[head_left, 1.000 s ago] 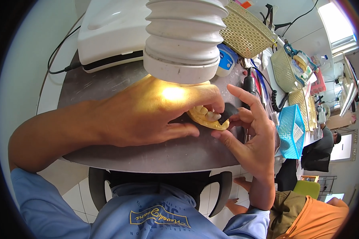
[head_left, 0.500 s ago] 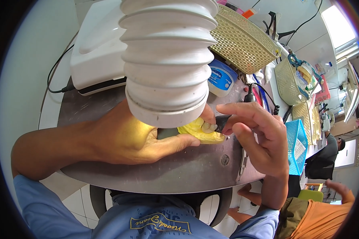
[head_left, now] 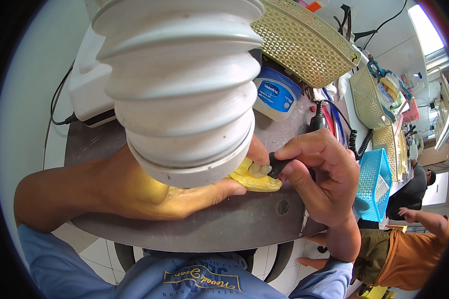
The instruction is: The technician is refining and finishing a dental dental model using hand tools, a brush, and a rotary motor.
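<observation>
A yellow dental cast (head_left: 259, 185) with a few whitish teeth (head_left: 258, 170) on it lies in my left hand (head_left: 179, 199). The thumb rests along its near side and a fingertip presses by the teeth from behind. The ribbed white hose hides the rest of that hand and the cast's left part. My right hand (head_left: 322, 174) pinches a small dark flat piece (head_left: 278, 164) between thumb and index finger. Its lower end is against or right beside the rightmost tooth; I cannot tell whether they touch.
The white hose (head_left: 184, 89) hangs over the grey bench (head_left: 209, 234). Behind are a blue-labelled jar (head_left: 275, 94), a beige basket (head_left: 309, 45) and a corded handpiece (head_left: 318, 119). A blue basket (head_left: 373, 182) stands right. Two people, one in an orange shirt (head_left: 414, 254), are at far right.
My right thumb and index finger have closed in on the dark piece, now seen more fully. The view has shifted, so the hose appears larger and lower. The person in orange has moved an arm.
</observation>
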`<state>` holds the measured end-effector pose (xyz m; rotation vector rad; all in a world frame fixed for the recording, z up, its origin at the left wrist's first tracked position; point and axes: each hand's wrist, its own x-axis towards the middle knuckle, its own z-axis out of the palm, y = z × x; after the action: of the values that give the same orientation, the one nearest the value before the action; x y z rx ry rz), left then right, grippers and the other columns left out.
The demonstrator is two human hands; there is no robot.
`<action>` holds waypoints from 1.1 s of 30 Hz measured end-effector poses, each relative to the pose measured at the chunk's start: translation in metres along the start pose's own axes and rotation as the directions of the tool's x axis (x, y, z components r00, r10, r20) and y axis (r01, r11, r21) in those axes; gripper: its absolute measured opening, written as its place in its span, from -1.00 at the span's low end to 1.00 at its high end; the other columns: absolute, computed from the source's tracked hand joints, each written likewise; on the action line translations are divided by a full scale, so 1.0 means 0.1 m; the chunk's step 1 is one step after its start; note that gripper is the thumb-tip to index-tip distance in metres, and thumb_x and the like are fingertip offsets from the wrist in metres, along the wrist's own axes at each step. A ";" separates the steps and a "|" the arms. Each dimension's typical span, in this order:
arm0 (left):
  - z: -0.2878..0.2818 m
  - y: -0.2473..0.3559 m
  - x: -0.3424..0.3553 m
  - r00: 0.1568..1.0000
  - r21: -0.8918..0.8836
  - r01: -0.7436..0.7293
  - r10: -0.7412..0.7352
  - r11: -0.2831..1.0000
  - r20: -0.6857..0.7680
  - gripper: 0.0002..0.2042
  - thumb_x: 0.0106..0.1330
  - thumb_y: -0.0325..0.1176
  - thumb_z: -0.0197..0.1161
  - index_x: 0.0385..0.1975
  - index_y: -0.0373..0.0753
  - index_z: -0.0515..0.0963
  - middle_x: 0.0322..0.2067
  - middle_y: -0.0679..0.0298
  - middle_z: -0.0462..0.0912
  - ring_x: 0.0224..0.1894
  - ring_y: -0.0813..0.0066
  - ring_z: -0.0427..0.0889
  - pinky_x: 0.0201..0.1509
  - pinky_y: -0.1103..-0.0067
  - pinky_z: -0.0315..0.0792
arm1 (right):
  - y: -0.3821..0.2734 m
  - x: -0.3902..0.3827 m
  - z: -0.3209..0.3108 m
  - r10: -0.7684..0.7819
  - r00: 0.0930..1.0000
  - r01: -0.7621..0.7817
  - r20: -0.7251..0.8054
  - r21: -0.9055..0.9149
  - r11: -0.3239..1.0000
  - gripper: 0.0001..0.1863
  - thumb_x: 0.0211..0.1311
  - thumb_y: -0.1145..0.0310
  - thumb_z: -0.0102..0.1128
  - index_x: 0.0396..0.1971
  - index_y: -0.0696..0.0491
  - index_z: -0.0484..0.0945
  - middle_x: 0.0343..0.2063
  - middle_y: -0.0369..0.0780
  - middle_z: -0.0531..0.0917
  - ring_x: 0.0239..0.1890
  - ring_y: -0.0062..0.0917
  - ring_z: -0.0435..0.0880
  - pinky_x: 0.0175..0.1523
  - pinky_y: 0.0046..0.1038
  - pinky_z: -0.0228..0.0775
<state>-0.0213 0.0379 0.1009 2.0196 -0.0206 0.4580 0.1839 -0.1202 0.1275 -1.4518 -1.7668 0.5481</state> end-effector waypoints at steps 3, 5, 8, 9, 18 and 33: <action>0.01 0.00 0.00 1.000 -0.002 0.010 -0.010 1.000 0.002 -0.70 0.22 -0.39 0.45 -0.07 -0.27 0.62 -0.20 0.17 0.68 -0.17 0.30 0.64 -0.07 0.45 0.46 | -0.02 0.01 0.03 0.059 0.996 -0.057 -0.060 0.029 0.998 -0.86 0.30 0.59 0.25 -0.17 0.19 0.56 -0.44 -0.20 0.77 -0.33 -0.55 0.82 -0.26 -0.62 0.56; 0.01 -0.01 -0.01 1.000 0.002 0.014 -0.014 1.000 0.003 -0.70 0.22 -0.38 0.45 -0.07 -0.27 0.63 -0.21 0.18 0.69 -0.17 0.31 0.64 -0.06 0.46 0.46 | -0.01 0.01 0.06 0.079 0.994 -0.075 -0.075 0.052 0.996 -0.87 0.30 0.60 0.25 -0.18 0.19 0.55 -0.45 -0.19 0.77 -0.34 -0.55 0.82 -0.26 -0.63 0.56; 0.00 -0.01 -0.02 1.000 0.008 0.029 -0.029 1.000 0.003 -0.70 0.22 -0.38 0.45 -0.08 -0.27 0.63 -0.20 0.20 0.69 -0.16 0.32 0.63 -0.04 0.47 0.45 | -0.02 0.03 0.07 0.101 0.991 -0.095 -0.088 0.061 0.994 -0.88 0.31 0.61 0.24 -0.19 0.20 0.55 -0.47 -0.18 0.76 -0.36 -0.58 0.81 -0.27 -0.64 0.55; 0.00 -0.02 -0.02 1.000 0.017 0.009 -0.009 1.000 -0.005 -0.71 0.22 -0.38 0.45 -0.08 -0.27 0.63 -0.20 0.21 0.69 -0.16 0.33 0.63 -0.04 0.47 0.45 | -0.03 0.03 0.07 0.101 0.991 -0.097 -0.090 0.039 0.994 -0.88 0.31 0.61 0.24 -0.19 0.20 0.54 -0.49 -0.18 0.76 -0.38 -0.59 0.81 -0.27 -0.65 0.55; -0.02 -0.02 -0.02 0.994 0.130 -0.108 0.105 0.986 0.030 -0.67 0.21 -0.38 0.47 -0.03 -0.25 0.62 -0.18 0.21 0.68 -0.16 0.35 0.64 -0.08 0.48 0.50 | 0.00 -0.04 0.06 0.021 0.933 -0.042 -0.360 -0.050 0.998 -0.86 0.27 0.69 0.19 -0.18 0.28 0.57 -0.30 -0.15 0.59 -0.30 -0.57 0.70 -0.26 -0.64 0.56; 0.11 0.07 -0.14 0.974 0.453 -0.182 0.225 0.873 -0.042 -0.60 0.11 -0.36 0.56 -0.04 -0.17 0.62 -0.13 0.21 0.66 -0.25 0.37 0.69 -0.19 0.45 0.59 | -0.09 -0.32 0.26 -0.234 0.856 0.085 -0.462 -0.319 0.944 -0.75 0.00 0.77 0.33 -0.27 0.24 0.65 -0.38 -0.11 0.71 -0.40 -0.51 0.70 -0.33 -0.58 0.53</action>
<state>-0.0323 0.0223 0.0979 2.4596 -0.0782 0.7465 0.1601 -0.1491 0.1092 -1.4531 -1.5649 -0.1797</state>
